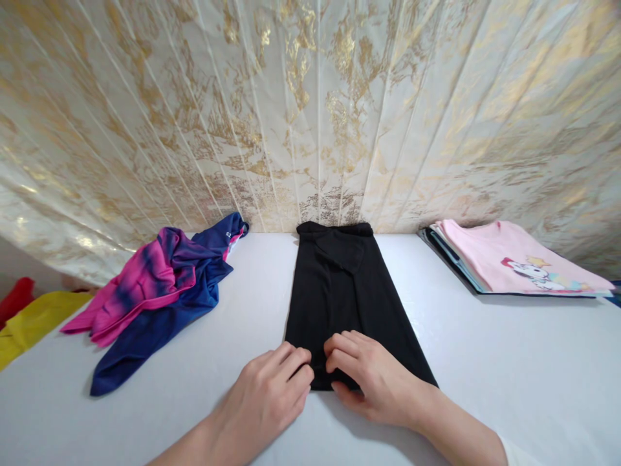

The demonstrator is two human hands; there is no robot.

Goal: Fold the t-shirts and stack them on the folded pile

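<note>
A black garment (339,298), folded into a long piece, lies flat with its narrower end against the back wall. My left hand (272,388) is at its near left corner, the fingers curled and closed on the fabric; the thumb is hidden. Beside it, my right hand (369,375) bends its fingers over the near edge, with the thumb below and black cloth between. A loose flap of the same fabric shows near the far end.
To the left lies a crumpled pink and navy shirt (160,285). Yellow cloth (43,317) and red cloth (17,301) are past the left edge. A stack of folded clothes with a pink shirt (485,252) on top sits at the right. A gold-patterned curtain (310,116) hangs behind the white table (233,349).
</note>
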